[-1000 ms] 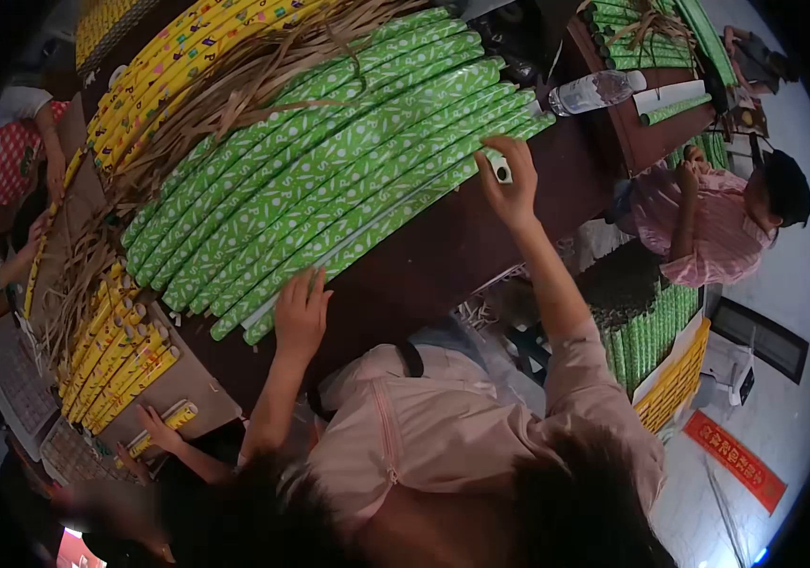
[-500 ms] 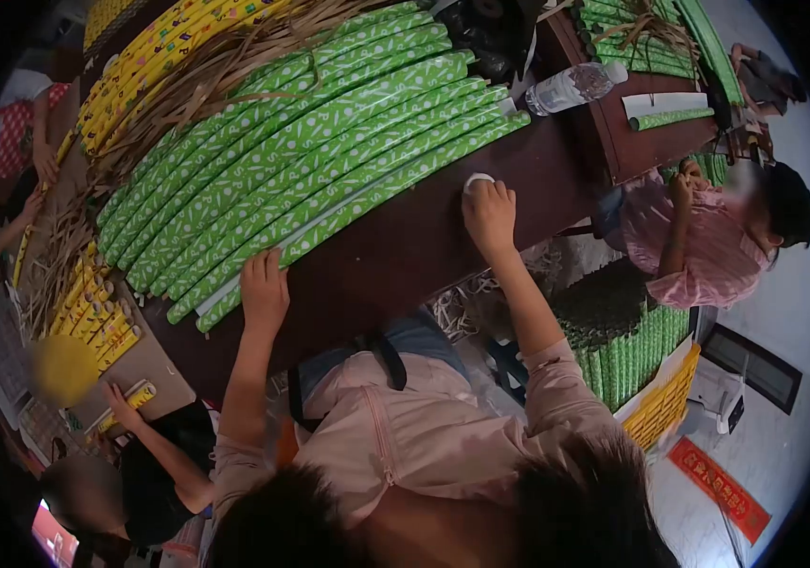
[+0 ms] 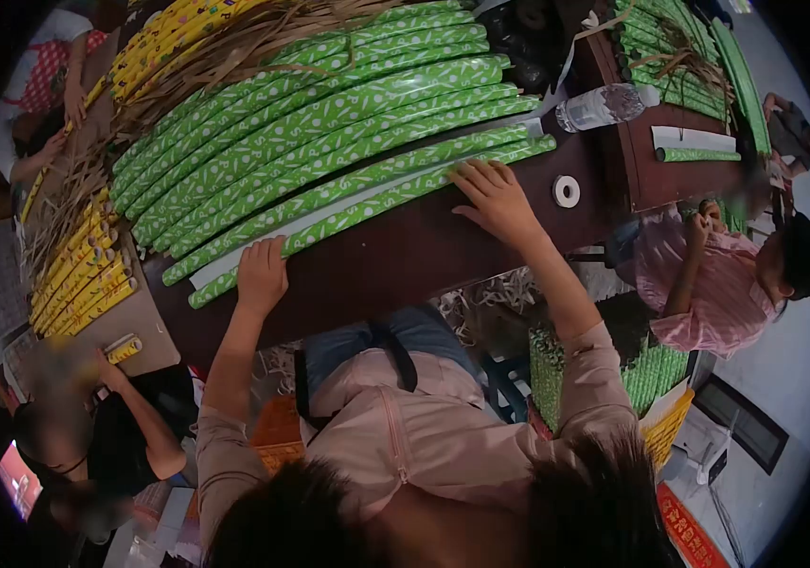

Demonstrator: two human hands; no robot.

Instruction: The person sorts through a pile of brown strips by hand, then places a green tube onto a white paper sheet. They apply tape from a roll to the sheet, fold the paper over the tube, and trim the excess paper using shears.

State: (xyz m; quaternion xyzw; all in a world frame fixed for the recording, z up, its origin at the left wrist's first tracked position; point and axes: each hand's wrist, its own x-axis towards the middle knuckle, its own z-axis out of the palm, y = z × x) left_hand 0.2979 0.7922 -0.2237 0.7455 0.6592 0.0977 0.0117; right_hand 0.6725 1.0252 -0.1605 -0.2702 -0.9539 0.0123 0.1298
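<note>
The nearest roll of green patterned wrapping paper (image 3: pixel 367 218) lies along the near side of the bundle, a strip of its white underside (image 3: pixel 282 244) showing behind it. My left hand (image 3: pixel 261 276) has its fingers together and bent over the roll near its left end. Toward the right end, my right hand (image 3: pixel 498 201) lies palm down, fingers spread and touching the roll. A white roll of tape (image 3: pixel 567 191) rests on the dark table to the right of that hand, apart from it.
More green rolls (image 3: pixel 329 114) fill the dark table (image 3: pixel 395 265) beyond my hands. A plastic water bottle (image 3: pixel 604 107) lies at the back right. Brown paper strips (image 3: pixel 83 204) and yellow rolls (image 3: pixel 78 270) are at the left. A person in a pink striped shirt (image 3: pixel 698 256) sits at the right.
My right hand has let go of the tape roll, which now lies on the table, and has moved to the green roll. My left hand stays at the left end.
</note>
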